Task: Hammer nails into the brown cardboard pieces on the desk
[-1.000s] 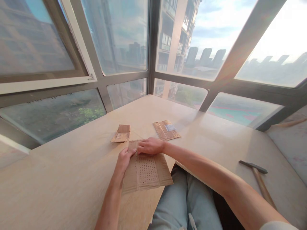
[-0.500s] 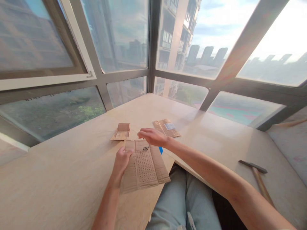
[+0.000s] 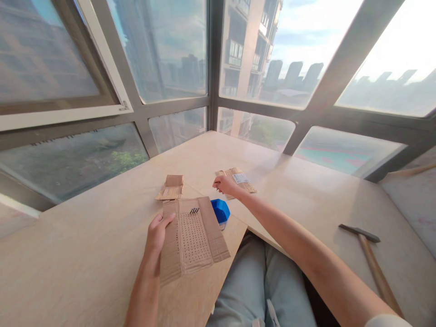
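Note:
My left hand [image 3: 158, 231] grips the left edge of a folded cardboard sheet [image 3: 214, 227], thumb on top. The sheet's middle panel has rows of small holes. Near its top, several black screw-like pieces [image 3: 194, 210] stand in the holes, leaning to one side. Behind the sheet's right edge sits a blue plastic tray [image 3: 220, 209], partly hidden; its contents cannot be made out. My right hand [image 3: 225, 186] is above and beyond the tray, fingers pinched on a small dark piece that barely shows.
Cardboard scraps lie farther back: a small folded one [image 3: 173, 186] at left and a labelled one [image 3: 241, 178] behind my right hand. A wooden-handled hammer [image 3: 369, 254] rests on the right of the pale tabletop [image 3: 102, 245]. Windows enclose the far sides.
My right hand has moved right, off the sheet to beyond the blue tray. The cardboard and my left hand have shifted left, uncovering more of the tray.

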`<state>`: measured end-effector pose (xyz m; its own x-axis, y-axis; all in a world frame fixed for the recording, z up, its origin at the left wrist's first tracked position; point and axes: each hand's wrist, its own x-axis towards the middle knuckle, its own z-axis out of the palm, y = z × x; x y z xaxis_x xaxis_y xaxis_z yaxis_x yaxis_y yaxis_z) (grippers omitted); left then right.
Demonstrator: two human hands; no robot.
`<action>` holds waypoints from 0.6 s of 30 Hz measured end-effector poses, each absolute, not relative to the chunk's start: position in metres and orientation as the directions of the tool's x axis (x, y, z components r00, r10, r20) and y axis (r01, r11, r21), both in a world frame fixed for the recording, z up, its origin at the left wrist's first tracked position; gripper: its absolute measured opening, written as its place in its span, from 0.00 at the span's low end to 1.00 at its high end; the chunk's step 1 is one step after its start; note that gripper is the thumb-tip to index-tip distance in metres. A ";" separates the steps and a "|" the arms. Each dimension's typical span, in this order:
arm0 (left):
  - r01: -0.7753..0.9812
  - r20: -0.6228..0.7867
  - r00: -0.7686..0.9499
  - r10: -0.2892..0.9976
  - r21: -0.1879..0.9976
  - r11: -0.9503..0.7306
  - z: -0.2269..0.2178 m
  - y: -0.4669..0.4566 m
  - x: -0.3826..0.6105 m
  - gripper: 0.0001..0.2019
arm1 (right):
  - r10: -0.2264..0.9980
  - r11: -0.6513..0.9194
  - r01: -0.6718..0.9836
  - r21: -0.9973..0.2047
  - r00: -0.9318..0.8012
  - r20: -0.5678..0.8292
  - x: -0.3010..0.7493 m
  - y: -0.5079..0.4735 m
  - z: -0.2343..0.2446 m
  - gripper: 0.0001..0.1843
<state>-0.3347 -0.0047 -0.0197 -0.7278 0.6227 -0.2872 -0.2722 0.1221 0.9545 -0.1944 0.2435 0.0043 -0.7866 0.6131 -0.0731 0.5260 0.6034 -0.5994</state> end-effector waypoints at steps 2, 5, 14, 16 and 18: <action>-0.260 -0.271 -0.745 0.610 0.960 0.109 -0.019 -0.012 -0.339 0.20 | 0.613 0.579 0.558 -0.594 -0.779 -0.135 -0.199 0.246 -0.009 0.08; -0.251 -0.253 -0.774 0.580 0.964 0.085 -0.021 -0.019 -0.343 0.21 | 0.586 0.581 0.574 -0.577 -0.787 -0.193 -0.207 0.246 -0.026 0.05; -0.299 -0.312 -0.753 0.580 0.947 0.121 -0.035 -0.020 -0.348 0.24 | 0.548 0.599 0.573 -0.559 -0.803 -0.235 -0.213 0.252 -0.044 0.05; -0.313 -0.319 -0.744 0.587 0.943 0.116 -0.035 -0.016 -0.346 0.24 | 0.550 0.599 0.570 -0.562 -0.803 -0.228 -0.212 0.255 -0.043 0.04; -0.322 -0.318 -0.736 0.597 0.941 0.104 -0.035 -0.012 -0.342 0.24 | 0.574 0.603 0.574 -0.554 -0.794 -0.198 -0.210 0.258 -0.039 0.03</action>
<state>-0.3424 -0.0118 -0.0355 -0.7361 0.5974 -0.3182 -0.3220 0.1044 0.9410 -0.2101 0.2580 -0.0394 -0.7944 0.5743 -0.1978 0.5739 0.6031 -0.5540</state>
